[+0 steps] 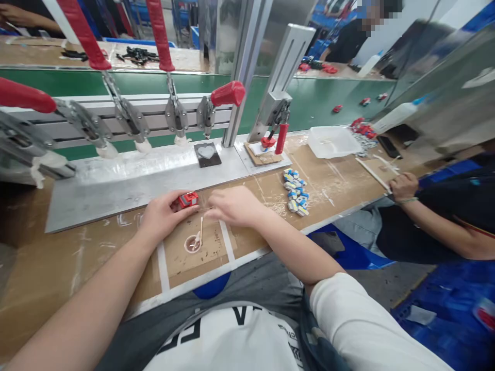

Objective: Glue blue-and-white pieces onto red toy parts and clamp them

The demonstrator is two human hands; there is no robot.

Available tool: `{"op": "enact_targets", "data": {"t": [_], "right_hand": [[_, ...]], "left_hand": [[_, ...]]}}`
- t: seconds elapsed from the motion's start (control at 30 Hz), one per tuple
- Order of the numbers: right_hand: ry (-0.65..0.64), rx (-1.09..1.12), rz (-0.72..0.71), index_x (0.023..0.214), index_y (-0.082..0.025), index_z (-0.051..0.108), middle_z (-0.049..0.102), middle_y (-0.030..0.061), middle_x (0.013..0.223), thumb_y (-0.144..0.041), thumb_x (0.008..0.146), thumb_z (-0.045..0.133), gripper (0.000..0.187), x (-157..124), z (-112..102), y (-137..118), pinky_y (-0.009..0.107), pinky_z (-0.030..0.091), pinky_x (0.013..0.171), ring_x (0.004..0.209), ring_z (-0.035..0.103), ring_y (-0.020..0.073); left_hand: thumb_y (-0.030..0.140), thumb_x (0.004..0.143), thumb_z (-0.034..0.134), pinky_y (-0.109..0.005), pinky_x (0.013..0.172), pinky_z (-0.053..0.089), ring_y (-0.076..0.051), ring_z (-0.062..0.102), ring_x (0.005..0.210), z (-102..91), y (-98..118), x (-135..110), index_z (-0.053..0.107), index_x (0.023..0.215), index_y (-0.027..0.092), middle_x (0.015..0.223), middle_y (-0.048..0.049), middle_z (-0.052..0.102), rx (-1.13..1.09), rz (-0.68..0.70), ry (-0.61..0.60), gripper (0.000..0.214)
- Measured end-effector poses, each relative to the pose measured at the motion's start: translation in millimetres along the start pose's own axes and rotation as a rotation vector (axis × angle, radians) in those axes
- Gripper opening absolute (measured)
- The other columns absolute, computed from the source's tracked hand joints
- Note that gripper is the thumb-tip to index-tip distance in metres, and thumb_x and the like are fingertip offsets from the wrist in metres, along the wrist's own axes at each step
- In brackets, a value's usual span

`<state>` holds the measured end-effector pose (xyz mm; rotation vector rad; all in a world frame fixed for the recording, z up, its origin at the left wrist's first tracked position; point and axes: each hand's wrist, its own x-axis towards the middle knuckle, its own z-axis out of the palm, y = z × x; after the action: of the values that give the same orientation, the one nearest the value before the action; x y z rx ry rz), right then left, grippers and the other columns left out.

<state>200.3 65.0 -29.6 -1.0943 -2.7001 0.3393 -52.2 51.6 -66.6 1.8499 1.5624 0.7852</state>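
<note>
My left hand (pixel 164 214) is closed around a small red toy car body (pixel 188 200), pinched between thumb and fingers just above the bench. Close to its right side, my right hand (pixel 234 206) has curled fingers drawn together; what they hold, if anything, I cannot make out. Below the two hands stands a small round cup (pixel 187 245) with brownish contents. A thin white stick (pixel 201 226) leans in it, its upper end close to my right fingertips; whether they touch, I cannot tell.
Behind my hands is a metal plate (pixel 154 188) under red-handled toggle clamps (pixel 176 116). Several blue-and-white small parts (pixel 296 193) lie to the right, before a clear plastic tray (pixel 332 143). A co-worker's hand (pixel 404 186) rests at the far right. Red pieces sit on the green belt (pixel 309 105).
</note>
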Motion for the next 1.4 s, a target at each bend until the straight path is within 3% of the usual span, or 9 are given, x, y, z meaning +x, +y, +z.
{"op": "enact_targets", "data": {"t": [0.13,0.23,0.37,0.5,0.63,0.77,0.9,1.1,1.4], "right_hand": [[0.272,-0.192,0.654,0.09,-0.017,0.077,0.071,0.0106,0.097,-0.047,0.112,0.053,0.044,-49.9,-33.2,81.6,0.031,0.031,0.068,0.08,0.06,0.0191],[0.148,-0.321,0.964,0.102,-0.016,0.081,0.071,0.0153,0.114,-0.046,0.104,0.065,0.034,-79.5,-49.8,140.9,0.032,0.039,0.075,0.095,0.065,0.0243],[-0.03,-0.299,1.013,0.116,-0.013,0.079,0.072,0.017,0.121,-0.049,0.097,0.072,0.042,-86.7,-52.1,181.5,0.03,0.043,0.08,0.105,0.066,0.0255],[-0.021,-0.204,0.973,0.106,-0.011,0.079,0.076,0.0162,0.109,-0.044,0.098,0.07,0.035,-84.1,-48.8,192.1,0.029,0.042,0.08,0.099,0.066,0.0233],[0.354,0.006,0.929,0.114,-0.009,0.076,0.075,0.017,0.114,-0.038,0.097,0.067,0.035,-93.7,-40.9,182.0,0.033,0.049,0.091,0.098,0.067,0.0231],[0.795,0.461,0.586,0.121,-0.017,0.076,0.069,0.0141,0.123,-0.046,0.092,0.074,0.041,-86.3,-20.4,137.0,0.041,0.056,0.098,0.105,0.07,0.025],[0.698,1.005,0.246,0.122,-0.028,0.078,0.065,0.0079,0.126,-0.047,0.082,0.089,0.045,-33.3,-2.8,74.1,0.043,0.062,0.093,0.108,0.071,0.0253],[0.598,1.082,0.043,0.118,-0.028,0.081,0.066,0.0102,0.123,-0.052,0.074,0.095,0.052,52.0,14.9,25.1,0.037,0.059,0.087,0.11,0.063,0.025],[0.481,1.154,0.05,0.117,-0.029,0.083,0.07,0.0088,0.119,-0.05,0.08,0.093,0.044,48.3,44.9,9.9,0.041,0.057,0.094,0.107,0.066,0.0245]], "left_hand": [[0.071,0.085,0.073,-0.037,0.079,0.052,-0.028,0.066,0.087,-0.8,3.9,1.2,0.079,0.117,0.028,0.107,-0.0042,0.076,-0.028,0.058,0.049,0.054],[0.069,0.089,0.07,-0.039,0.092,0.056,-0.031,0.069,0.105,-0.5,4.7,2.3,0.076,0.122,0.027,0.124,-0.006,0.074,-0.104,0.137,0.076,0.053],[0.073,0.084,0.074,-0.045,0.098,0.058,-0.032,0.073,0.101,0.7,1.9,2.1,0.074,0.127,0.027,0.12,-0.0058,0.078,-0.189,0.036,0.019,0.063],[0.073,0.075,0.085,-0.048,0.1,0.06,-0.034,0.076,0.105,2.2,-2.1,1.1,0.069,0.129,0.026,0.12,-0.0077,0.079,-0.331,-0.04,0.007,0.073],[0.071,0.074,0.088,-0.051,0.1,0.062,-0.035,0.077,0.108,2.9,-2.9,1.1,0.067,0.122,0.023,0.118,-0.0101,0.08,-0.429,-0.029,0.008,0.07],[0.068,0.082,0.083,-0.051,0.103,0.061,-0.035,0.075,0.113,3.1,-1.0,0.4,0.069,0.124,0.024,0.122,-0.0096,0.078,-0.45,0.011,0.038,0.063],[0.058,0.093,0.076,-0.05,0.113,0.056,-0.031,0.072,0.122,4.1,-0.4,-3.0,0.066,0.133,0.023,0.133,-0.0108,0.074,-0.506,0.093,0.074,0.054],[0.044,0.091,0.082,-0.049,0.113,0.057,-0.029,0.073,0.119,4.6,-7.3,-5.8,0.069,0.13,0.024,0.135,-0.0118,0.072,-0.639,0.138,0.109,0.047],[0.041,0.09,0.085,-0.04,0.099,0.064,-0.026,0.067,0.118,-0.7,-8.8,-3.7,0.08,0.123,0.03,0.127,-0.0095,0.066,-0.444,0.266,0.303,0.035]]}}
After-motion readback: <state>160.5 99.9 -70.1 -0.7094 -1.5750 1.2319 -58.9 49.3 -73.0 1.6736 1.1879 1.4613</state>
